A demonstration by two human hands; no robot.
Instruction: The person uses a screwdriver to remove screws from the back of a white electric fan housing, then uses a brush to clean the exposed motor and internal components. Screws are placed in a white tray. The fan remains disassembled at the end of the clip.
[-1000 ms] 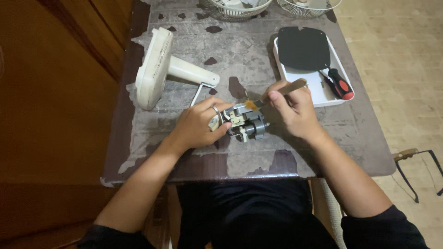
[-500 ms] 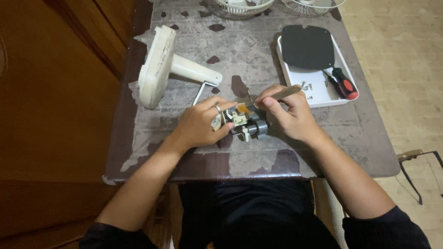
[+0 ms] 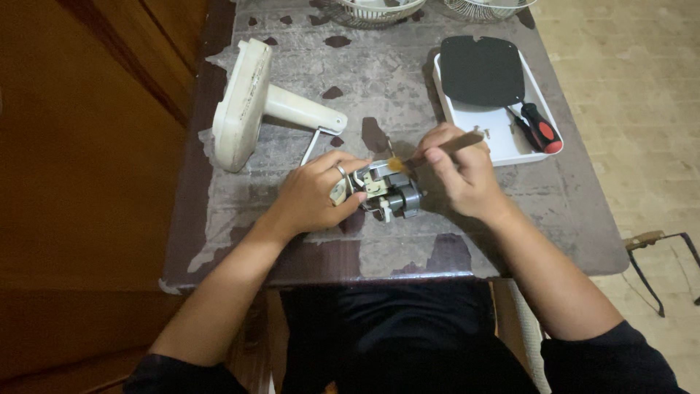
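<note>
While the white rectangular tray (image 3: 536, 109) at far right holds a flat black plate (image 3: 481, 69) and a red-handled screwdriver (image 3: 538, 128), the left hand (image 3: 317, 193) clasps a grey metal motor (image 3: 390, 191) mid-table; the right hand (image 3: 459, 171) pinches a small brush (image 3: 430, 153), bristles touching it.

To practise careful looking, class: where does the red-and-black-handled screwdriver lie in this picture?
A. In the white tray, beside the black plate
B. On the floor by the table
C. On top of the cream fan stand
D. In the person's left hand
A: the screwdriver lies in the white tray next to the black plate, clear of both hands.
</note>
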